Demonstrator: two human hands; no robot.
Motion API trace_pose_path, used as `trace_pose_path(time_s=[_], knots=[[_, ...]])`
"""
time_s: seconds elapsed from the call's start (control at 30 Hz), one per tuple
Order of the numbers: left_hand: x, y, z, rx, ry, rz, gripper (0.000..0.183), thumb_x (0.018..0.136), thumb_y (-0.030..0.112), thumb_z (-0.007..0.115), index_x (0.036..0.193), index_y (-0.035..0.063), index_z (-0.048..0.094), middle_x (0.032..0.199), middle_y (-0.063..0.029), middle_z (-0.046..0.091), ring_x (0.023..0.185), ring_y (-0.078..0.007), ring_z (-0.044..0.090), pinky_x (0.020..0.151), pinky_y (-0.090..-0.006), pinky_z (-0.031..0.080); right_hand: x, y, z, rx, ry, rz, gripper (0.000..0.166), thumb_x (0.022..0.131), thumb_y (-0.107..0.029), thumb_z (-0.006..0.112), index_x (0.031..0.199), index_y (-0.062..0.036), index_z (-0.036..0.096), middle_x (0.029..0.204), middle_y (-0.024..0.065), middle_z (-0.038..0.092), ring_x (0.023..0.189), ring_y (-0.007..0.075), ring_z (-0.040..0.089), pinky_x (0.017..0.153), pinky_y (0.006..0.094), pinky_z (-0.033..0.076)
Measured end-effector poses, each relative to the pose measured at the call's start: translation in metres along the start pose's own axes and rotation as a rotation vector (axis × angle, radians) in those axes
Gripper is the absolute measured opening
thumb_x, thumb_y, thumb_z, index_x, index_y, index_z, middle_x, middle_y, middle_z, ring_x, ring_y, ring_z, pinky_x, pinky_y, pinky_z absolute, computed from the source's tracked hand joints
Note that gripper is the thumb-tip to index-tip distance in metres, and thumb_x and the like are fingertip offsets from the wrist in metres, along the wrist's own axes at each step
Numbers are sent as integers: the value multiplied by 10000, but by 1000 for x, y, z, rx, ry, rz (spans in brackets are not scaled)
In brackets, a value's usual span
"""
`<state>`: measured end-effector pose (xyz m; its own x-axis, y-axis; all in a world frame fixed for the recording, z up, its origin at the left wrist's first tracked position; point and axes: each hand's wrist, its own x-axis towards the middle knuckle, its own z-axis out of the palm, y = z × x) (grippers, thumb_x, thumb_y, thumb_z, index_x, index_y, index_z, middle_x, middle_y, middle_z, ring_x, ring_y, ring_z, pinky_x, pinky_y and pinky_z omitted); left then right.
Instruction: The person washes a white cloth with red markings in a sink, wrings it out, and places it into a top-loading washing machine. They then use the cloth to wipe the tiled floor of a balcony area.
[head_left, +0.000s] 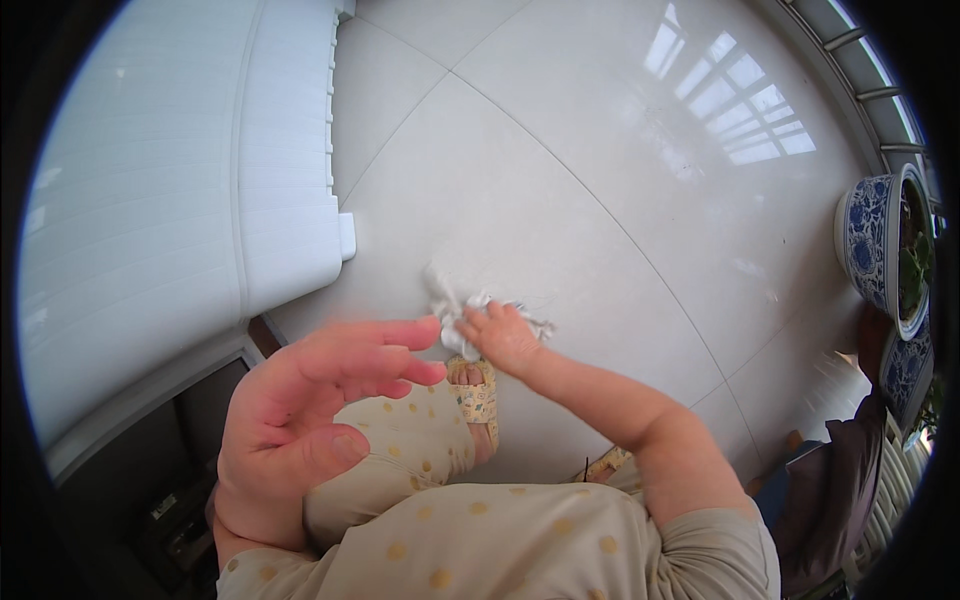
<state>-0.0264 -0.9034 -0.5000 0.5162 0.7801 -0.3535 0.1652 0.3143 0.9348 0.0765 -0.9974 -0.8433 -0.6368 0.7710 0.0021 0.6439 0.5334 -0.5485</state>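
A crumpled white cloth lies on the pale tiled floor, just ahead of my slippered foot. My right hand reaches down onto it, pressing and gripping it with the fingers partly bent. Part of the cloth is hidden under that hand, and its far edge is blurred. My left hand is raised close to the camera, above my knee. Its fingers are curved and apart from the thumb, with nothing in them.
A white slatted cabinet-like unit stands on the left, above a dark opening. Blue-and-white flowered plant pots stand at the right beside a metal railing. A dark cushion on a woven chair is at lower right. My yellow patterned slipper is near the cloth.
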Motion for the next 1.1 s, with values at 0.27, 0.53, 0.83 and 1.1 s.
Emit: trace_pose_path(time_s=[0.27,0.53,0.83,1.1], knots=[[-7,-7,-17,62,37,39,425,927,210,556,1262,-37,472,1315,-315,457,1097,-401,584,890,-458,506,8,153,-12,-156,189,339,361,852,-184,545,1210,-225,580,1308,57,491,1109,321,500,910,432,419],[-2,-7,-38,-62,66,126,432,967,190,482,1320,-42,389,1395,-319,353,1165,-403,534,892,-448,515,-14,286,-228,-324,527,892,323,726,-202,696,1029,-118,622,1041,96,622,933,339,588,799,421,490],[10,-13,-39,-233,61,50,362,951,89,483,1286,-33,426,1367,-333,377,1075,-431,583,746,-399,580,41,24,-32,105,148,185,305,711,-76,623,1013,-97,593,1182,61,555,972,297,526,791,420,458],[15,-11,-33,-148,-47,40,346,955,99,489,1269,-37,436,1316,-331,440,1041,-425,605,783,-428,556,85,2,64,6,-212,-34,452,871,-195,516,1322,-219,513,1496,-2,315,1414,298,181,1117,531,178]])
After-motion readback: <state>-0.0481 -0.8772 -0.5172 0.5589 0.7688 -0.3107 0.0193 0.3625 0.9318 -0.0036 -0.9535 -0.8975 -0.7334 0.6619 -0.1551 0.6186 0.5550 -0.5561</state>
